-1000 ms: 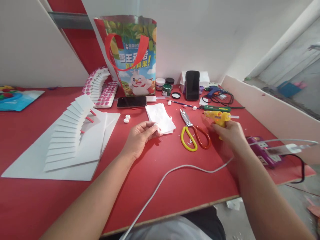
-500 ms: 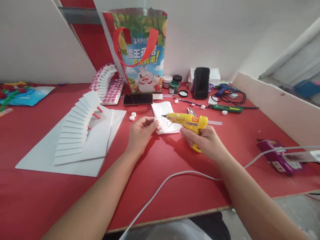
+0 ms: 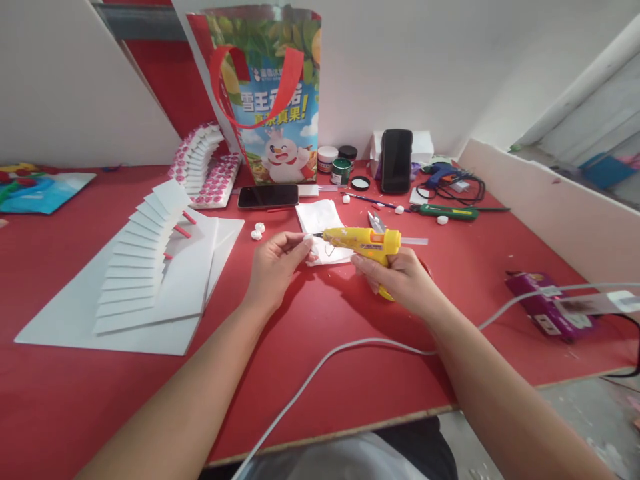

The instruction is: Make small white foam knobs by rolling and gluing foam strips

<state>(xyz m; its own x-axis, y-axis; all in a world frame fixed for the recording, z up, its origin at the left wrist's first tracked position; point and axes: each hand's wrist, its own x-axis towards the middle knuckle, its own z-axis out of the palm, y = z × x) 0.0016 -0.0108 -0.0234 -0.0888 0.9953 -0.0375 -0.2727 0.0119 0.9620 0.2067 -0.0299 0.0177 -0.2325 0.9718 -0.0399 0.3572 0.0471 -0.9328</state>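
Observation:
Between thumb and fingers, my left hand (image 3: 279, 263) pinches a small white piece (image 3: 309, 239), mostly covered by the fingertips. My right hand (image 3: 397, 273) is wrapped round the handle of a yellow hot glue gun (image 3: 363, 241), a clear glue stick (image 3: 415, 241) poking from its rear. The gun's dark nozzle points left and meets or nearly meets the white piece; actual contact I cannot tell. Beneath lies a folded white paper (image 3: 320, 215). Two small white pieces (image 3: 257, 231) rest left of it on the red table (image 3: 310, 373). Metal pliers or snips (image 3: 376, 222) lie partly behind the gun.
White stair-like foam steps (image 3: 133, 267) lie on white boards at left. Behind stand a printed bag (image 3: 277, 100), a flat phone (image 3: 268, 195), paint jars (image 3: 341, 171) and an upright phone (image 3: 397, 160). A green-handled tool (image 3: 447, 212) and a purple box (image 3: 547, 303) are at right. A white cable (image 3: 350, 343) crosses the front.
The glue gun's nozzle has come closer to the white piece in my left hand. Both hands keep their grips. The whole view has shifted slightly, moving the scene a little left.

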